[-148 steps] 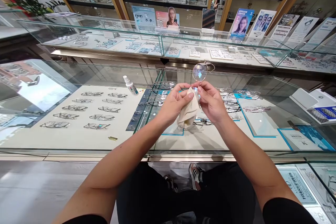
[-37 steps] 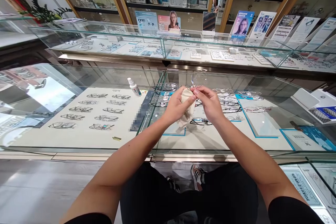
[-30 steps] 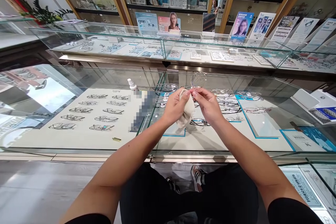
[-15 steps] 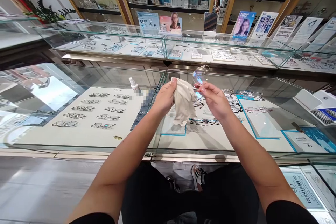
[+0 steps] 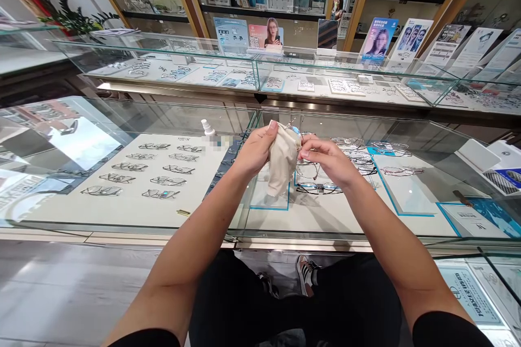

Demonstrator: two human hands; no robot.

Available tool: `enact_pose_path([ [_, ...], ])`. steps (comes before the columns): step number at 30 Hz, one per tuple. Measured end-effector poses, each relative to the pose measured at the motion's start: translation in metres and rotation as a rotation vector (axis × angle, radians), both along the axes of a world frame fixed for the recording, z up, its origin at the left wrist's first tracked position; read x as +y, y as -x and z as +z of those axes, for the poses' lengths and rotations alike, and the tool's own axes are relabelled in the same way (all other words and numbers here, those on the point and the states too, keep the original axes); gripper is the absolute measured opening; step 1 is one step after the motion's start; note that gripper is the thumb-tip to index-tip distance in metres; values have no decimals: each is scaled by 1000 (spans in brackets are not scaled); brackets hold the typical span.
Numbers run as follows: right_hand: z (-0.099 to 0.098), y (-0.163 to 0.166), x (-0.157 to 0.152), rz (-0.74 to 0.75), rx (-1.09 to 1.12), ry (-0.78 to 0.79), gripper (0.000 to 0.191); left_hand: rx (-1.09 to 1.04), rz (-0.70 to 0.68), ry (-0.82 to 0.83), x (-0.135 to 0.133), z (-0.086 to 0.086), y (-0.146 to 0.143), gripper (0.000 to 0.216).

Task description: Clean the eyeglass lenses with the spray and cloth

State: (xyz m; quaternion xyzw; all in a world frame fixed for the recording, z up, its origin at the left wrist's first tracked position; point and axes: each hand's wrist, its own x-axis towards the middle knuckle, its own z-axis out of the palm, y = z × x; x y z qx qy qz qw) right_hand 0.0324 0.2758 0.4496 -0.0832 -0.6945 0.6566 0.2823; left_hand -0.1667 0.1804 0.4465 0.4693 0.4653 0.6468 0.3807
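My left hand (image 5: 254,149) is closed on a beige cleaning cloth (image 5: 282,165), which hangs down over the glass counter. The cloth covers one lens of a thin-rimmed pair of glasses (image 5: 311,165). My right hand (image 5: 325,157) pinches the frame of those glasses just right of the cloth. A thin temple arm sticks out below my right fingers. Both hands meet above the seam between two glass display cases.
A small white spray bottle (image 5: 208,128) stands on the glass counter (image 5: 122,119) left of my hands. Rows of eyeglass frames (image 5: 138,171) lie inside the cases. A second glass counter (image 5: 260,65) with posters runs behind. A white box (image 5: 480,154) sits at the right.
The lens that was held up bare above my fingers is now lowered and wrapped in the cloth. My left hand has brought the cloth over it, and the hands are closer together.
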Motion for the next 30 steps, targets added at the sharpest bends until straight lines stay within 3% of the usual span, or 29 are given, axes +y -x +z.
enact_pose_path([
  [10,-4,2,1,-37,34,27,20,-34,-82,-22,-3,0,-6,47],
  [21,-8,9,-7,-2,6,194,42,-37,-135,-25,-8,0,-16,49],
  [30,-12,11,-12,66,-27,156,48,40,18,-108,-9,-2,-29,55],
])
